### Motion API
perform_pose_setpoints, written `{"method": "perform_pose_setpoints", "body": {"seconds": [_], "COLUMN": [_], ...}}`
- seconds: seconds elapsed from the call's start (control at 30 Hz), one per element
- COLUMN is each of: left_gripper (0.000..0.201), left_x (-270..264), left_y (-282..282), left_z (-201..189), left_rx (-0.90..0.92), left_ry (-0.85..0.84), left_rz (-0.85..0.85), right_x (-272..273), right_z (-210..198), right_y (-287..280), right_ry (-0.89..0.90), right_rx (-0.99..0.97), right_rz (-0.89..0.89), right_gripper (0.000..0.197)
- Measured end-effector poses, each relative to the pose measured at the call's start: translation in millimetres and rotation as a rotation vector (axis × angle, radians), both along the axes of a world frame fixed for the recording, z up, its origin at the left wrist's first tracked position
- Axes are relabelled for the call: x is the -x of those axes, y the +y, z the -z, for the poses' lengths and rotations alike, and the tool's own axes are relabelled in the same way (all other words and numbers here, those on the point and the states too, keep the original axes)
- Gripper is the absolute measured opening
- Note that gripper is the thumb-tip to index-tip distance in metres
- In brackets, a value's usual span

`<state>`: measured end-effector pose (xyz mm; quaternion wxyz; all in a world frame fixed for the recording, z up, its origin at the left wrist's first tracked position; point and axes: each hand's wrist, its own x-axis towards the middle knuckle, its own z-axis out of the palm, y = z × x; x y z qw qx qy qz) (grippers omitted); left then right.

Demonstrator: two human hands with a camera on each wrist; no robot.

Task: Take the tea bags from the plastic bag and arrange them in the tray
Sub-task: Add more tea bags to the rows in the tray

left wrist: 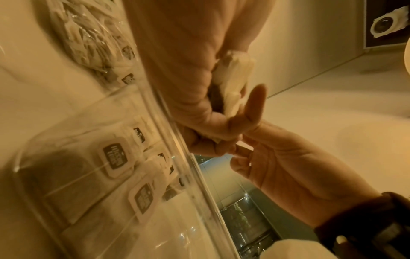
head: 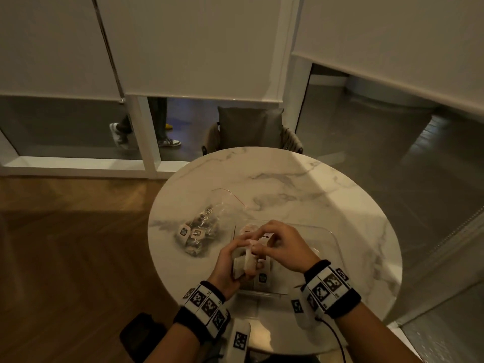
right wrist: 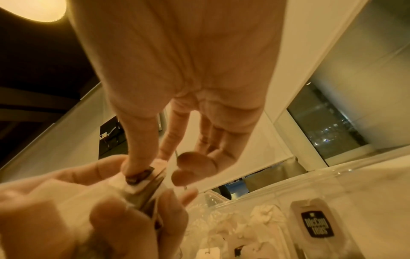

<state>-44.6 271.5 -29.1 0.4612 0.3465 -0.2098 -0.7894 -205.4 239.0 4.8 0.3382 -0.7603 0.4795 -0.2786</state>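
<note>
Over the clear tray (head: 336, 241) my left hand (head: 248, 259) grips a small bunch of tea bags (head: 245, 263). My right hand (head: 259, 244) pinches a paper tag (right wrist: 142, 177) at the top of that bunch between thumb and forefinger. The bunch of tea bags (left wrist: 235, 78) shows pressed into my left palm. Several tea bags (left wrist: 113, 157) with dark labels lie in rows in the tray, one labelled tag (right wrist: 317, 224) nearest the right wrist. The clear plastic bag (head: 199, 231) with more tea bags lies on the table left of the tray.
Everything sits on a round marble table (head: 301, 184). A chair with a grey cushion (head: 251, 127) stands behind its far edge. Beyond a glass partition a person's legs and shoes (head: 146, 132) are seen. Wooden floor lies to the left.
</note>
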Motion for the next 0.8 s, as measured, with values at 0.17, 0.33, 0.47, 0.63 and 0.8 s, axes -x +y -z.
{"method": "perform_pose_setpoints", "body": {"seconds": [0.17, 0.33, 0.47, 0.63, 0.8], "left_gripper": [0.03, 0.014, 0.02, 0.012, 0.009], "left_x": [6, 10, 11, 9, 11], "left_y": [2, 0, 3, 3, 3], "left_z": [-5, 4, 6, 5, 1], "left_rx": [0.03, 0.084, 0.117, 0.115, 0.116], "left_ry": [-0.044, -0.153, -0.18, -0.159, -0.15], "left_rz": [-0.05, -0.13, -0.185, -0.17, -0.169], "right_x": [10, 9, 4, 1, -8], "right_z": [-5, 1, -1, -9, -18], "right_y": [-2, 3, 12, 9, 11], "right_ry": [-0.286, -0.417, -0.369, -0.236, -0.223], "right_rx": [-0.099, -0.143, -0.176, -0.06, -0.085], "right_rz": [0.146, 0.321, 0.245, 0.284, 0.243], "right_gripper": [0.009, 0.007, 0.01, 0.01, 0.015]}}
